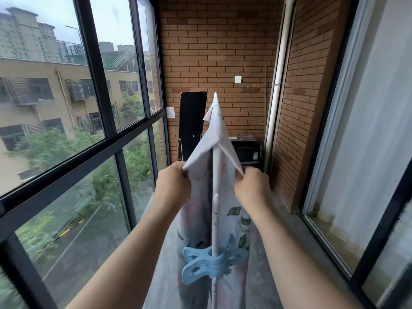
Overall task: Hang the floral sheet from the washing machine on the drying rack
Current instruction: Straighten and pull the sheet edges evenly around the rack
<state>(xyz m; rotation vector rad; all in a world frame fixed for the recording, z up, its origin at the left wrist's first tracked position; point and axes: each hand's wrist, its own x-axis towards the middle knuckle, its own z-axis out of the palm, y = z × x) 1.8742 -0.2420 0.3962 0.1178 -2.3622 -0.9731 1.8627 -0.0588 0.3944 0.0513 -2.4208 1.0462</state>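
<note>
One floral sheet draped over one white drying rack rail, gripped by two hands.

The left hand pinches the sheet's edge left of the rail, and the right hand pinches the edge right of it, fingers curled on the cloth in both cases. The sheet hangs down both sides of the rail, with leaf print visible lower down. Pale blue clips clamp round the rail nearer the camera; their exact count cannot be told. At the brick wall: one black panel, one black appliance with one white label too small to read, and one white wall plate.
</note>
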